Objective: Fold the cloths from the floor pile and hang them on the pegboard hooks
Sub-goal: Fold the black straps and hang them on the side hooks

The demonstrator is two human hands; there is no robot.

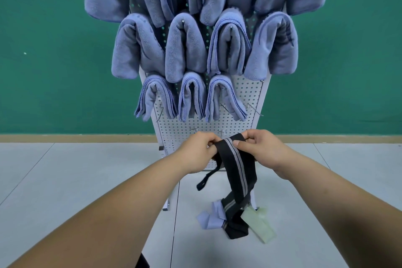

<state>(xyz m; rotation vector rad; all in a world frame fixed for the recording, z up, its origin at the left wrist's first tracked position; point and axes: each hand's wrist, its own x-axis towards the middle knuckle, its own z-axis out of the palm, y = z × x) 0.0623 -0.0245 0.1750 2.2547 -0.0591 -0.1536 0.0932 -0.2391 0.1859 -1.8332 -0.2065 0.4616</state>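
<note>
A long black strip of cloth with a grey stripe (238, 169) hangs from both my hands in front of the white pegboard (245, 93). My left hand (199, 150) grips its top edge on the left, my right hand (258, 148) pinches the top on the right. The strip's lower end trails down to the floor, where it lies on a small pile with a lilac cloth (210, 216) and a pale green cloth (260, 224). Several folded blue towels (185, 48) hang in rows on the pegboard's hooks. Bare hooks (253, 109) stick out at the lower right of the board.
The pegboard stands on a white frame with feet (166, 208) on a grey tiled floor. Behind it is a green wall (54, 50) with a tan skirting strip. A dark object (142, 261) shows at the bottom edge.
</note>
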